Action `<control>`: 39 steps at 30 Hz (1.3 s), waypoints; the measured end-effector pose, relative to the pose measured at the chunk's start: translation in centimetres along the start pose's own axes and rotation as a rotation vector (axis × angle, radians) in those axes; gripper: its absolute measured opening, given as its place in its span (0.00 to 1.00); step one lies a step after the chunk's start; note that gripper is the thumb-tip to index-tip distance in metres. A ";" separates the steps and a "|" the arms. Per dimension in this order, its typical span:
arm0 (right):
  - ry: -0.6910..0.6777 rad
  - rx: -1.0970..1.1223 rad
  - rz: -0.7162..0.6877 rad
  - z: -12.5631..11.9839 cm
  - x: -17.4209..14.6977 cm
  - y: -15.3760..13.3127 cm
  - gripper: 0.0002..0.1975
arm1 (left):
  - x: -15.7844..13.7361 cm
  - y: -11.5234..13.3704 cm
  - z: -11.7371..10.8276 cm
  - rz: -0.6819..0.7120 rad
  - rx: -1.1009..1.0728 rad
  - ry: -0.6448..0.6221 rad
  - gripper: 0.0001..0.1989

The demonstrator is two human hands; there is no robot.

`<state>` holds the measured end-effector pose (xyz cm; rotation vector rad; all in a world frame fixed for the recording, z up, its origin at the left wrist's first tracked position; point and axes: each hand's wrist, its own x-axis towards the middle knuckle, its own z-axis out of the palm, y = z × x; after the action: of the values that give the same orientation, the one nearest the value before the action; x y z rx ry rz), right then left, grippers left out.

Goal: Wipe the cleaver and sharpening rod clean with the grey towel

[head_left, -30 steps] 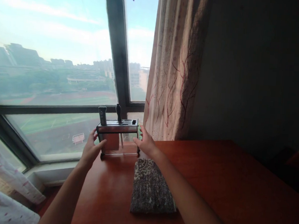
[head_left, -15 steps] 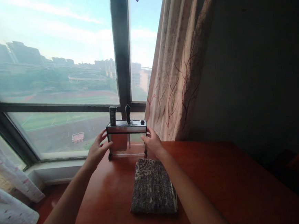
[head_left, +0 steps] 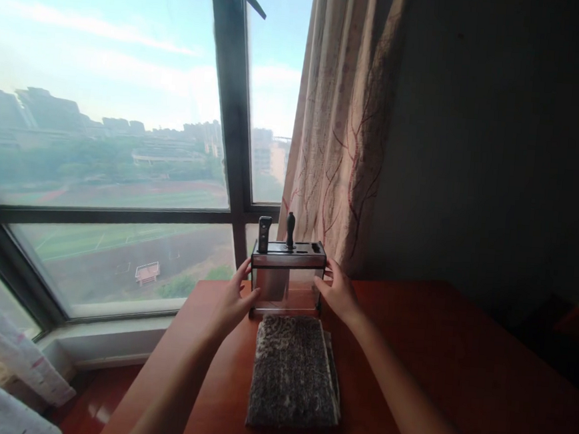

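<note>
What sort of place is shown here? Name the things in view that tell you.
Probably a room in a home, high up in a building: a reddish-brown wooden table beside a large dark-framed window overlooking sports fields, a beige patterned curtain, and a clear-sided metal knife holder between both hands.

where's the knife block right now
In the head view the knife block stands at the far edge of the wooden table, by the window, held between the left hand and right hand, just beyond the speckled cloth.
</note>
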<state>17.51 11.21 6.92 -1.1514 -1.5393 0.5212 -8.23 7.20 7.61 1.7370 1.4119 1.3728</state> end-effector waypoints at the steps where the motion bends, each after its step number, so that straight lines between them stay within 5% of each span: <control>1: 0.005 -0.007 -0.005 -0.3 -0.1 0.2 0.28 | 0.0 0.0 0.4 0.009 -0.006 -0.009 0.36; 15: 0.033 -0.018 -0.055 -1.4 -0.5 0.8 0.30 | 0.0 0.3 1.6 -0.043 -0.163 -0.013 0.34; 22: 0.004 0.250 0.198 -1.9 -3.7 2.7 0.26 | -2.6 -2.5 2.6 -0.164 -0.034 0.108 0.31; 28: -0.027 0.020 0.331 -2.0 -9.4 6.2 0.16 | -6.8 -5.3 3.9 -0.216 0.102 0.018 0.26; 34: -0.084 -0.192 0.350 -1.8 -12.5 5.3 0.11 | -7.9 -5.2 3.6 -0.311 0.226 -0.209 0.23; 39: -0.189 -0.339 0.279 0.4 -12.7 3.8 0.11 | -7.6 -5.9 4.5 -0.383 -0.009 -0.131 0.32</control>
<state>17.83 1.93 -2.54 -1.6311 -1.6809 0.5810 -6.16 3.01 -1.96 1.4266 1.5617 1.0392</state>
